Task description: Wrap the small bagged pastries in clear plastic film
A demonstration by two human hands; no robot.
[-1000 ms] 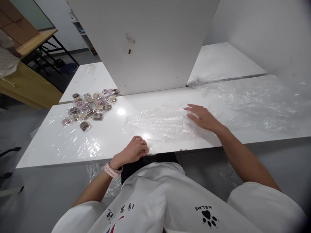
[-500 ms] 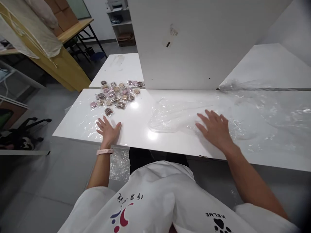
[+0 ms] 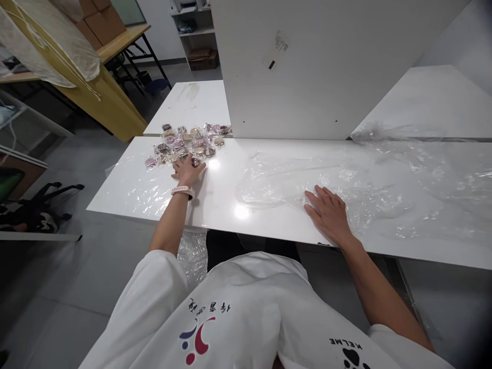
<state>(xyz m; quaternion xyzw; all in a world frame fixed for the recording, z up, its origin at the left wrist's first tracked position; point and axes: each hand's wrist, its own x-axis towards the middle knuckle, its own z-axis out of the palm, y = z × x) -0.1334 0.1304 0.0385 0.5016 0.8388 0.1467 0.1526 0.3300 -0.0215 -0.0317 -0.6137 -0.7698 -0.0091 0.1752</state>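
Observation:
My left hand (image 3: pixel 188 171), with a pale band on its wrist, reaches over the near edge of a pile of small clear-wrapped cookies (image 3: pixel 178 143). Its fingers are spread and cover some packets, so contact beneath them is partly hidden. The cookies look brown, tan and pinkish. Farther right, my right hand (image 3: pixel 329 213) lies with fingers extended, palm down, at a thin clear plastic sheet (image 3: pixel 269 179) spread on the white table (image 3: pixel 126 179). Nothing shows in its grasp.
An upright white panel (image 3: pixel 292 92) rises behind the table. More crumpled clear plastic (image 3: pixel 434 184) covers the right side. Bubble-like plastic (image 3: pixel 194 256) hangs or lies below the front edge. An office chair base (image 3: pixel 49 205) stands on the floor at left.
My left hand has moved forward to the pile, and the cookie packet that lay apart in front no longer shows separately. My right hand has come slightly nearer and to the left.

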